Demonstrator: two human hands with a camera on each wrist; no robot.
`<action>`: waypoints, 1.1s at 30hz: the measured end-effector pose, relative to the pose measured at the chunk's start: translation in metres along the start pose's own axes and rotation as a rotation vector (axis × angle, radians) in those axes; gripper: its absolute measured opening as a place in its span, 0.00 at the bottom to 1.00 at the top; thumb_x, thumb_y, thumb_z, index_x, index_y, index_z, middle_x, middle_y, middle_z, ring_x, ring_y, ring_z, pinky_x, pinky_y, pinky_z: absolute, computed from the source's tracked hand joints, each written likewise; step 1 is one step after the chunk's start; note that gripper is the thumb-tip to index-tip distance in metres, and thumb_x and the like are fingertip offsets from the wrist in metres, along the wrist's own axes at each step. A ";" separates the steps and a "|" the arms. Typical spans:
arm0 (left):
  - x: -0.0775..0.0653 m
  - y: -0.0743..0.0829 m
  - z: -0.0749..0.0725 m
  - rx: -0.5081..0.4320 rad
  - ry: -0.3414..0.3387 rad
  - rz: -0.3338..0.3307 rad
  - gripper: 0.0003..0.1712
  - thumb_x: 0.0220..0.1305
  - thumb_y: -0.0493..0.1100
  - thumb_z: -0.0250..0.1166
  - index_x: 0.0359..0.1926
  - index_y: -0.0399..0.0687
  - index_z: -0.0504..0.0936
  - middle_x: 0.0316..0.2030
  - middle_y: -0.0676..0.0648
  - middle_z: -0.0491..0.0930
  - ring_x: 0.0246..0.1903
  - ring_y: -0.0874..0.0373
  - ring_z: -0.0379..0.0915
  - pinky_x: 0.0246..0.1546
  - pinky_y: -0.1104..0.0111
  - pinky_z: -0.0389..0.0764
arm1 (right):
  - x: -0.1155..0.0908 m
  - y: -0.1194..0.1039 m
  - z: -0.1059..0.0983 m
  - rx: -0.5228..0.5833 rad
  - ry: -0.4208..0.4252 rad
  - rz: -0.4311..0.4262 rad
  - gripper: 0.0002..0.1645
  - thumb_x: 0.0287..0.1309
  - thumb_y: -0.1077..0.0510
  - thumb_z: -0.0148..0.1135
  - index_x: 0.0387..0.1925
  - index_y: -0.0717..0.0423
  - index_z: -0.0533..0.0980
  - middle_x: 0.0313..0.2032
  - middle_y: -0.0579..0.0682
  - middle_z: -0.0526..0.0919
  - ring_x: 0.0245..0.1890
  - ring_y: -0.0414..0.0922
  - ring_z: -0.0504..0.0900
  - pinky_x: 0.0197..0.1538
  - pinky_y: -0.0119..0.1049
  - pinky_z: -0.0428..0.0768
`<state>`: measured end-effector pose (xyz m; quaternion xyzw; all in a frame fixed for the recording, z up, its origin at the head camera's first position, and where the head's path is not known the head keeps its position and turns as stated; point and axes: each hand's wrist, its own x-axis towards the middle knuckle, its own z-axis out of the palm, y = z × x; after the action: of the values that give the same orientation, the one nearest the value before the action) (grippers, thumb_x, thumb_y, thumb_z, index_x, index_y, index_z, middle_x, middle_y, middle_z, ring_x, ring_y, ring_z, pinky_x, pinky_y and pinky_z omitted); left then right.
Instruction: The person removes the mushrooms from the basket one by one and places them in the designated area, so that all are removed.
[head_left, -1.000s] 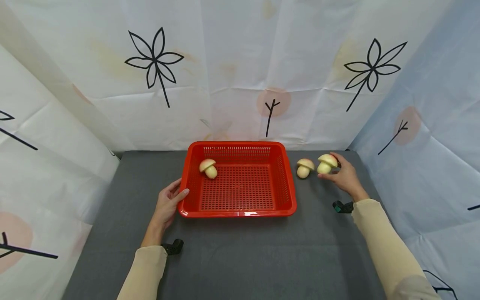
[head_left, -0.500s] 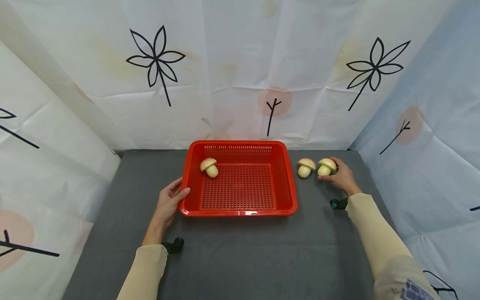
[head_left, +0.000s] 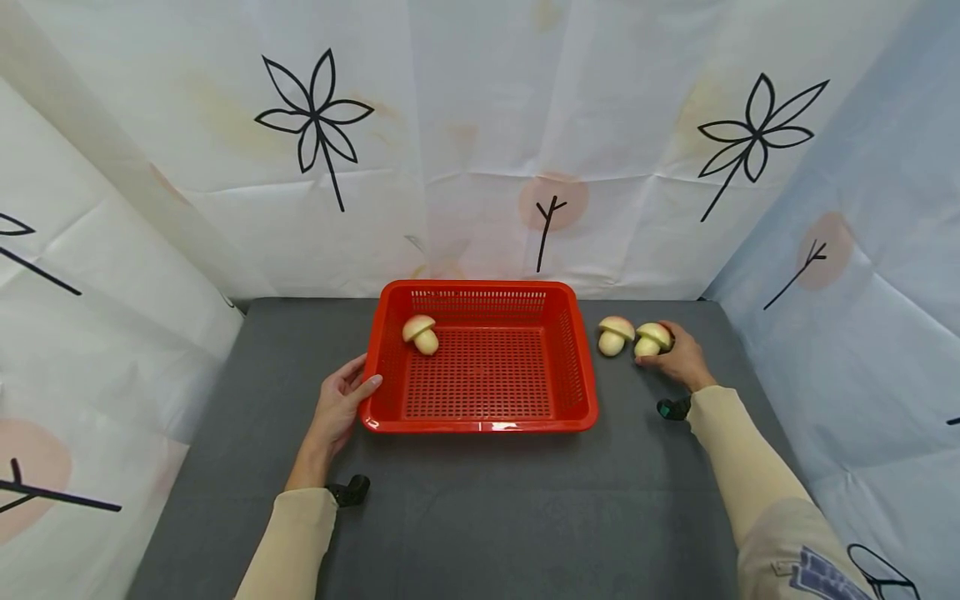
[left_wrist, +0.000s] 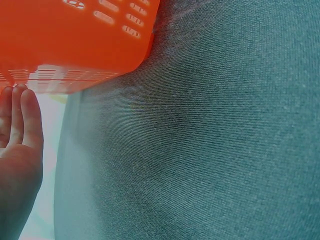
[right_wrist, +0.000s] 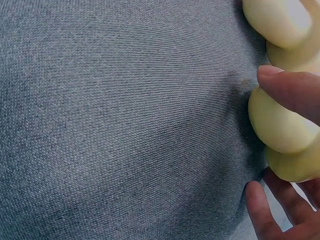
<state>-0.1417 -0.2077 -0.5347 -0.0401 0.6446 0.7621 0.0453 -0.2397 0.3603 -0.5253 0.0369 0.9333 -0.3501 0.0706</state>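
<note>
In the head view, my right hand (head_left: 681,360) holds a toy mushroom (head_left: 648,348) with a yellowish cap at the table's right. The thumb lies across it and the fingers are on its far side, as the right wrist view shows. Close on its left another toy mushroom (head_left: 611,343) with a pinkish cap lies on the table. My left hand (head_left: 337,408) grips the left rim of a red plastic basket (head_left: 480,427), thumb over the rim and fingers against the outer wall (left_wrist: 90,45). A third toy mushroom (head_left: 424,340) lies inside the basket, towards its back left.
A dark grey cloth (head_left: 480,517) covers the table. White printed curtains (head_left: 465,125) hang behind it and at both sides. Each wrist wears a small black camera, such as the left one (head_left: 352,492).
My right hand has come down and slightly towards me with the mushroom, which now sits lower beside the other one. The left hand stays on the basket rim.
</note>
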 end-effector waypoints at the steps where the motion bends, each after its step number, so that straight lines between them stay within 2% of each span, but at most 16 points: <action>1: 0.000 0.000 0.000 -0.002 0.000 0.002 0.37 0.71 0.35 0.64 0.75 0.33 0.59 0.68 0.33 0.66 0.56 0.62 0.75 0.53 0.71 0.81 | 0.000 0.000 0.000 -0.001 0.001 -0.002 0.56 0.56 0.58 0.76 0.75 0.71 0.52 0.67 0.77 0.60 0.64 0.71 0.64 0.65 0.66 0.64; 5: 0.000 0.000 0.000 -0.005 -0.003 0.006 0.37 0.72 0.35 0.64 0.75 0.32 0.59 0.68 0.32 0.65 0.56 0.63 0.75 0.53 0.71 0.81 | 0.001 0.002 0.002 -0.003 0.000 -0.014 0.56 0.56 0.58 0.76 0.75 0.72 0.52 0.67 0.77 0.61 0.63 0.71 0.64 0.64 0.66 0.65; 13: -0.001 0.002 0.001 0.008 0.001 -0.004 0.38 0.71 0.37 0.65 0.76 0.34 0.59 0.66 0.37 0.68 0.57 0.62 0.75 0.54 0.69 0.81 | 0.001 -0.001 0.002 0.006 -0.014 -0.001 0.57 0.56 0.57 0.75 0.75 0.72 0.50 0.67 0.77 0.60 0.64 0.71 0.63 0.65 0.66 0.64; 23: -0.001 0.001 0.002 0.011 -0.001 0.002 0.38 0.72 0.37 0.64 0.76 0.33 0.58 0.67 0.34 0.67 0.57 0.62 0.75 0.53 0.70 0.81 | -0.001 0.000 -0.001 0.022 -0.005 0.002 0.59 0.56 0.55 0.76 0.76 0.70 0.50 0.70 0.75 0.58 0.65 0.70 0.62 0.66 0.65 0.63; 33: -0.003 0.002 0.002 0.016 0.001 -0.004 0.37 0.72 0.37 0.64 0.76 0.35 0.59 0.69 0.33 0.65 0.63 0.52 0.71 0.58 0.64 0.79 | -0.011 -0.008 -0.012 0.046 0.003 -0.039 0.59 0.59 0.55 0.74 0.78 0.66 0.46 0.72 0.75 0.56 0.69 0.71 0.58 0.65 0.68 0.63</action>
<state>-0.1387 -0.2062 -0.5322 -0.0417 0.6505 0.7569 0.0467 -0.2308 0.3614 -0.5095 0.0209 0.9256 -0.3728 0.0618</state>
